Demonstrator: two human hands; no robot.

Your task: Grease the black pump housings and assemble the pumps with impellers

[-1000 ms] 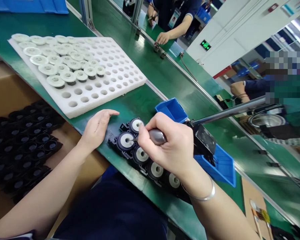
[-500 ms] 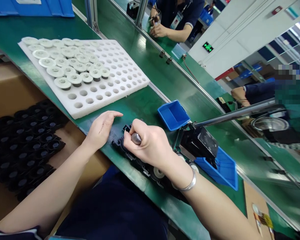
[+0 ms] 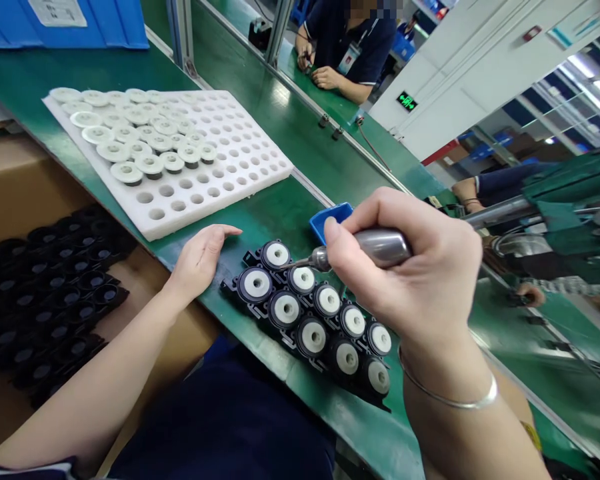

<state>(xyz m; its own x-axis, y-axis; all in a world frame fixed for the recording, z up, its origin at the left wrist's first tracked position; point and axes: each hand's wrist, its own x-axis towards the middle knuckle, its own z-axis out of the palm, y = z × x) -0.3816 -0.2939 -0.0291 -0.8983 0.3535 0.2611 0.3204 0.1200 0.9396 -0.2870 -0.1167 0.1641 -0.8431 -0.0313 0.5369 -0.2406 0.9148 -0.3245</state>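
Note:
My right hand [image 3: 410, 260] is closed around the rounded grey handle of a screwdriver-like tool [image 3: 383, 248]. Its thin shaft points left, and the tip appears just over the black parts; contact cannot be made out. Two rows of black round housings [image 3: 286, 309] with white discs in their middles stand at the bench's front edge, below the tool. Left of them, my left hand [image 3: 197, 261] rests at the edge with its fingers stretched out, holding nothing. Beyond it lies a white foam tray [image 3: 175, 208], partly filled with white flanged discs [image 3: 125, 172].
A cardboard box [image 3: 125, 320] of black housings [image 3: 55, 300] stands below the bench at left. A small blue bin [image 3: 325, 221] is partly hidden behind my right hand. A large blue crate [image 3: 65, 27] sits at the back left. Across the bench, another person [image 3: 347, 53] works.
My right hand has lifted and moved right with the tool, which has swung from upright to lying nearly level. The white discs in the housings now show. My left hand stays in place.

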